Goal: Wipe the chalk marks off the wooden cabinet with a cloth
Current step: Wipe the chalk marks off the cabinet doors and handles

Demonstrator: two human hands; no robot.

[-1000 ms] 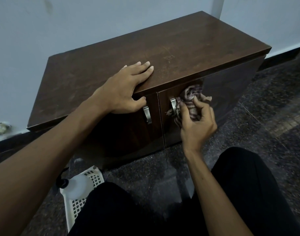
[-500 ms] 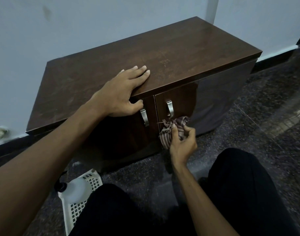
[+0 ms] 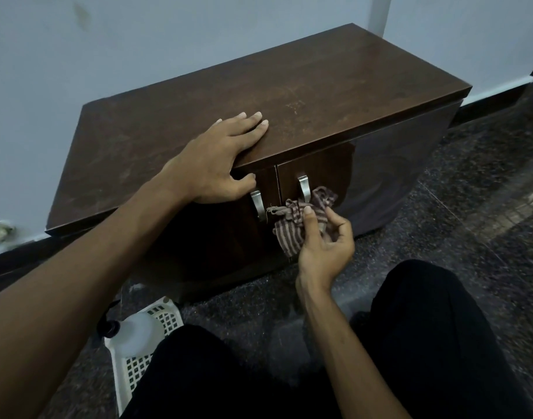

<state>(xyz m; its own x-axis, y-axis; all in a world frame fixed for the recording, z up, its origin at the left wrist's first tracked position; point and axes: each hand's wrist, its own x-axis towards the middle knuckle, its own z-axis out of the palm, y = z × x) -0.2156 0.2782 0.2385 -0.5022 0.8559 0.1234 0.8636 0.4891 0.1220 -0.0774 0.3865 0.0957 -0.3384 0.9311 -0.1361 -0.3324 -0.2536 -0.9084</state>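
Observation:
A low dark wooden cabinet [image 3: 334, 95] stands against the wall, with two front doors and metal handles. Faint pale scuffs show on its top near the middle [image 3: 295, 105]. My left hand [image 3: 219, 160] lies flat on the front edge of the top, thumb hooked under the lip above the left door. My right hand [image 3: 324, 240] holds a crumpled striped cloth [image 3: 294, 225] against the right door, just below its handle [image 3: 304, 187]. The door surface under the cloth is hidden.
A white plastic basket [image 3: 144, 355] with a translucent bottle [image 3: 135, 332] in it sits on the speckled floor at lower left. My knees in black trousers fill the bottom of the view. A pale wall rises behind the cabinet.
My right hand with the cloth went from beside the right door's handle down to the door's lower part, and now sits slightly higher, just under the handle. The left hand stayed in place.

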